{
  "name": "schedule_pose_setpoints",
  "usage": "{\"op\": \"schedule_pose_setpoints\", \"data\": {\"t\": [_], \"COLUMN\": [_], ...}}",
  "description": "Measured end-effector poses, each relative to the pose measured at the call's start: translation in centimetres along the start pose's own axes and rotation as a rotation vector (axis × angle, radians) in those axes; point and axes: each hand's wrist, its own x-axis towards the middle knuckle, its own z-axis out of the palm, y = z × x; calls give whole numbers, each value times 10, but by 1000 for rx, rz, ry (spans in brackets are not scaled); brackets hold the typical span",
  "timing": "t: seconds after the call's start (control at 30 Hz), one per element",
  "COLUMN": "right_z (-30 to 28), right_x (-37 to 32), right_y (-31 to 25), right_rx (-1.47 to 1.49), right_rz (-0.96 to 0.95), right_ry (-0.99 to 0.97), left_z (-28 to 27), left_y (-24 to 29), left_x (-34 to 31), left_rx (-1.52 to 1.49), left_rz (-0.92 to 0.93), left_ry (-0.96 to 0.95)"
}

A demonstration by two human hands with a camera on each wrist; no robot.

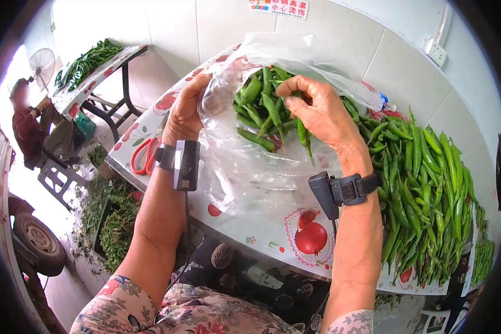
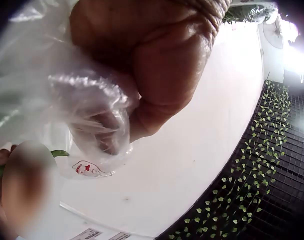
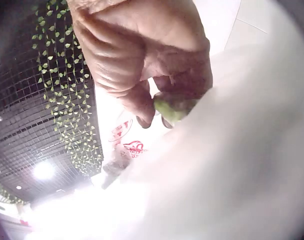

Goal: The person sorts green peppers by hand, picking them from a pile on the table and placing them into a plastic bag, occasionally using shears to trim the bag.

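A clear plastic bag (image 1: 245,161) lies wide-mouthed on the table with several green chili peppers (image 1: 256,97) inside. My left hand (image 1: 186,111) grips the bag's left edge, and the left wrist view shows the film (image 2: 92,120) bunched at the fingers. Over the bag's mouth, my right hand (image 1: 323,114) pinches a green chili pepper (image 1: 303,138), whose tip points down. In the right wrist view, part of that pepper (image 3: 168,111) shows between thumb and fingers; blurred film hides the rest.
A large heap of green chili peppers (image 1: 423,189) covers the table's right side. Red-handled scissors (image 1: 145,157) lie at the left edge of the patterned tablecloth (image 1: 261,236). Behind, another table (image 1: 103,72) holds more peppers, beside a seated person (image 1: 30,125). Cut greens (image 1: 119,234) lie below.
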Motion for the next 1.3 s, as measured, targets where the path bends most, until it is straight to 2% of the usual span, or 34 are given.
{"op": "schedule_pose_setpoints", "data": {"t": [0.1,0.13,0.2,0.27,0.3,0.37,0.5,0.6,0.7,0.73,0.87,0.97,1.1,1.27,1.3], "right_z": [9,15,24,32,32,29,35,31,38,43,45,27,14,25,26], "right_x": [-5,-2,-2,-6,-8,-11,-11,-8,-12,-15,-10,-7,-11,0,0], "right_y": [4,9,9,8,6,-1,14,12,14,13,2,-3,0,8,9], "right_rx": [-146,-232,-312,-427,-485,-601,-549,-461,-509,-591,-631,-576,-338,-379,-374], "right_rz": [-19,83,111,108,145,217,206,169,197,153,241,231,206,-215,-198], "right_ry": [67,-16,-68,-101,-182,-350,-451,-360,-399,-381,-461,-308,-8,323,310], "left_z": [6,9,13,9,8,9,1,7,11,15,21,20,14,20,20], "left_y": [-3,-4,-5,-3,-2,-3,-5,-4,-4,-6,-6,-7,-7,-9,-8], "left_x": [1,0,-1,0,0,0,1,-1,0,-1,-2,-4,-4,-5,-5], "left_rx": [43,39,32,7,-5,1,24,18,-26,-19,24,60,120,143,142], "left_rz": [18,19,20,-8,-23,-12,4,0,-9,-10,7,31,54,59,52], "left_ry": [63,60,58,-45,-96,-48,-3,-18,-107,-82,-33,-7,104,165,169]}}
